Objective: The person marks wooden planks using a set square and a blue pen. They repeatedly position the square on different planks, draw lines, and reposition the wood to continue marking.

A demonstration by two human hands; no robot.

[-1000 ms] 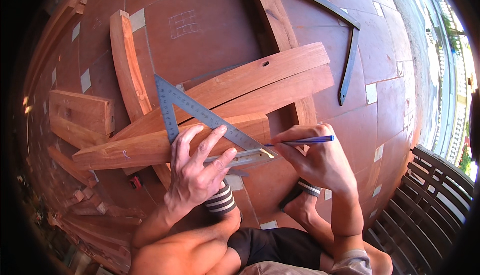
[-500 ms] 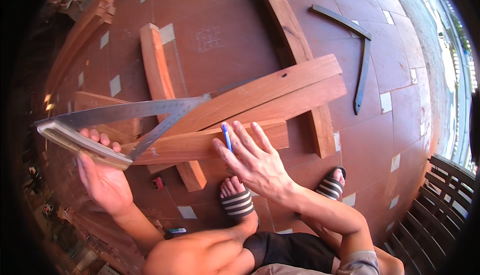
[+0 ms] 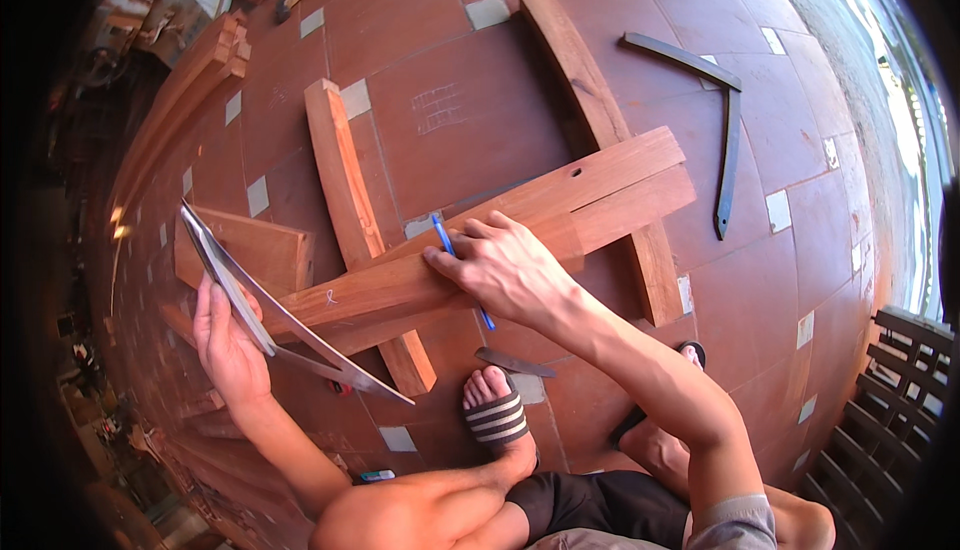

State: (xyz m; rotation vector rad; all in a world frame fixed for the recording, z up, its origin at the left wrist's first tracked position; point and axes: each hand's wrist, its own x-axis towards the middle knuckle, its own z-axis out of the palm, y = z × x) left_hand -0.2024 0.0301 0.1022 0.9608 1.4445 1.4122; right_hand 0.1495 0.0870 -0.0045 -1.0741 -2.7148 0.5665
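my left grip (image 3: 232, 342) was closed about the thick edge of the metal set square (image 3: 243, 308), seemingly because that edge gave more to hold than the thin blade; the square stood tilted, nearly edge-on to my view, off to the left of my right grip (image 3: 505, 265). that right grip was curled narrow over the marked timber (image 3: 390, 278), and the blue pen (image 3: 443, 235) was tucked through it, crossing under my hand with both ends poking out, i judge so the fingers could bear on the wood without laying the pen aside. the timber ran from under my right grip leftward, past a small pale mark (image 3: 330, 297), toward the set square. just beyond my right grip lay the slotted timber (image 3: 600, 165), while the left beam (image 3: 345, 175) and the right beam (image 3: 655, 285), one either side of that grip, lay crosswise beneath, apparently to raise the work off the tiled floor (image 3: 460, 45). my left forearm rose from the lower edge, palm turned inward and fingers wrapped behind the square; my right forearm slanted in from the lower right, elbow bent, back of the hand uppermost.
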